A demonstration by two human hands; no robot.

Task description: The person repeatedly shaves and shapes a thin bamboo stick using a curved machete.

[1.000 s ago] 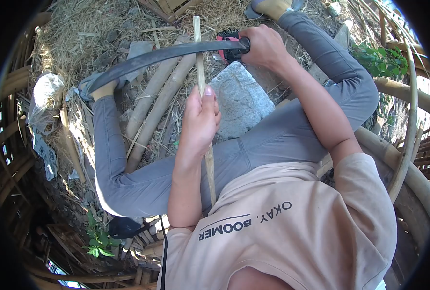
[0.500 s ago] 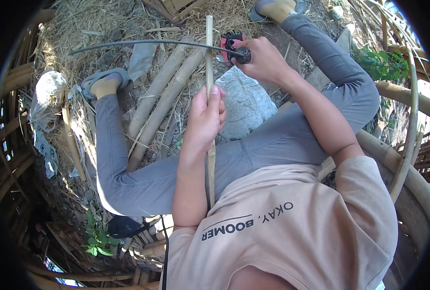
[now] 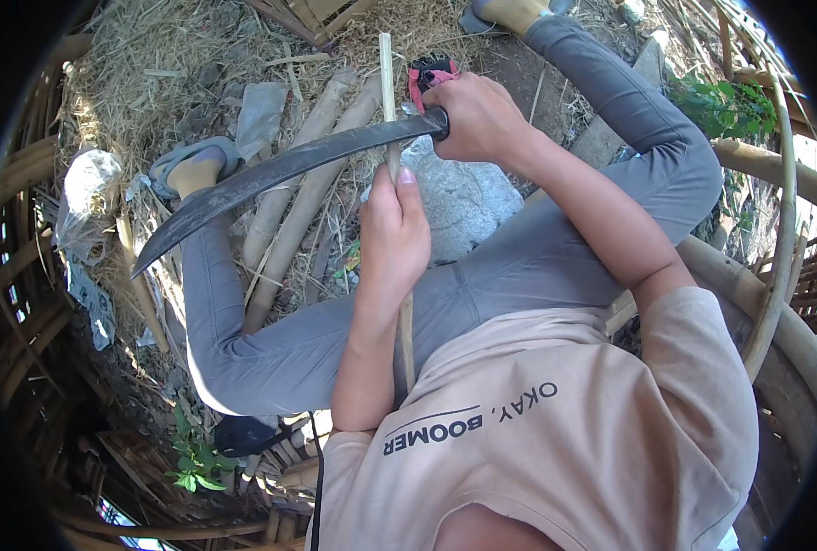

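My left hand (image 3: 394,230) is closed around a thin split-bamboo stick (image 3: 387,78), thumb laid along it. The stick stands lengthwise in view, its lower end over my lap. My right hand (image 3: 482,115) grips the handle of a curved machete (image 3: 270,179), the handle mostly hidden in my fist. Its dark blade crosses the stick just above my left thumb, the broad side showing and the tip pointing down to the left. Beyond my right fist lies a pink and black object (image 3: 429,75), partly covered.
A large pale stone (image 3: 468,207) sits between my legs. Two bamboo poles (image 3: 284,248) lie on the straw-strewn ground beside it. Plastic bags (image 3: 91,188) are at the left, and curved bamboo framing (image 3: 776,174) surrounds me. A green plant (image 3: 725,115) grows at the right.
The machete has turned from edge-on to broadside, its tip swinging down, and the blade has come closer to my left hand. The stick's upper end has shifted slightly left.
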